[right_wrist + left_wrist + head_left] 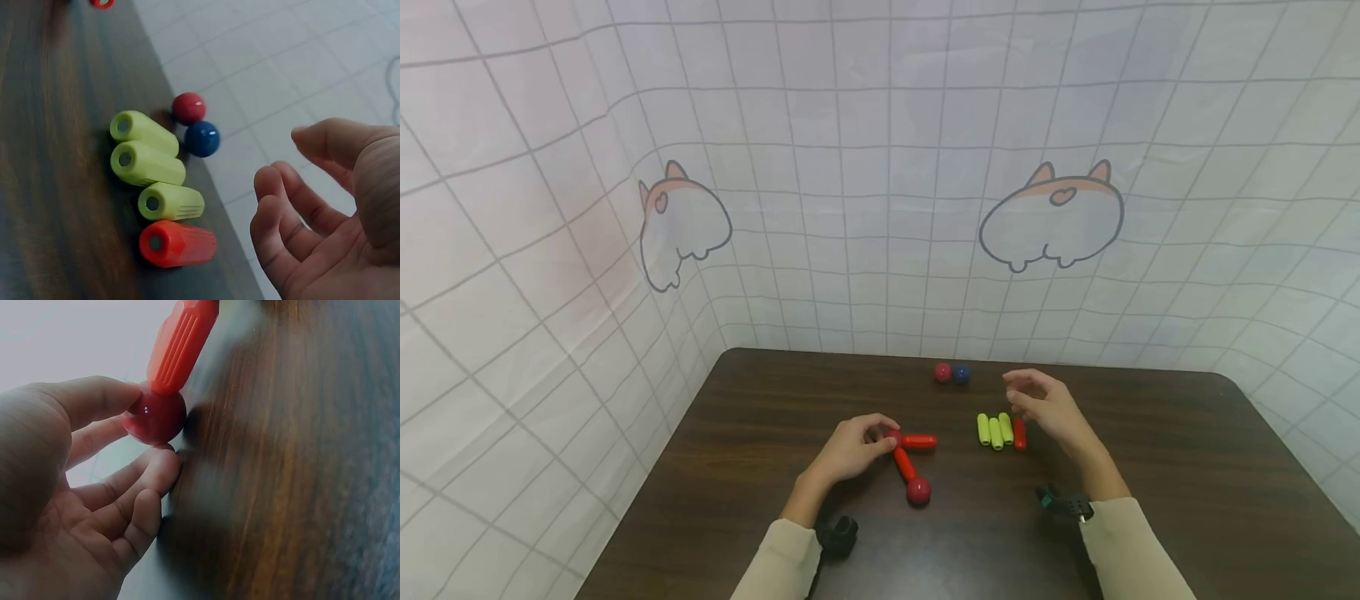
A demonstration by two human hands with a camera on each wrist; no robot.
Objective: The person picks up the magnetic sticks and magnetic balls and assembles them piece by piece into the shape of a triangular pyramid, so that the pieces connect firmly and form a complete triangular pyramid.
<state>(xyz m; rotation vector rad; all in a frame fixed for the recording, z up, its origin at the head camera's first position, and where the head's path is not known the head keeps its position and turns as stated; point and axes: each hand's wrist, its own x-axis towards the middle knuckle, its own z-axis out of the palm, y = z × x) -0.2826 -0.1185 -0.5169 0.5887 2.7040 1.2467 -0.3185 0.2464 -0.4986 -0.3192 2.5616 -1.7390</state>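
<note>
My left hand [850, 448] pinches a dark red ball [155, 415] between thumb and fingers, low over the table. Two red rods meet at that ball: one red rod [920, 441] points right, the other red rod [905, 465] runs toward me to a second red ball [918, 491]. In the left wrist view a ribbed rod end sits against the pinched ball. My right hand [1047, 407] hovers with loosely bent fingers and nothing in them, beside a loose red rod [178, 243] and three yellow-green rods [172, 201] that lie in a row.
Farther back, near the table's far edge, a red ball [943, 372] and a blue ball [961, 374] lie side by side. A white checked curtain [865, 208] hangs behind and beside the dark wooden table [760, 400]. Each wrist wears a dark strapped device.
</note>
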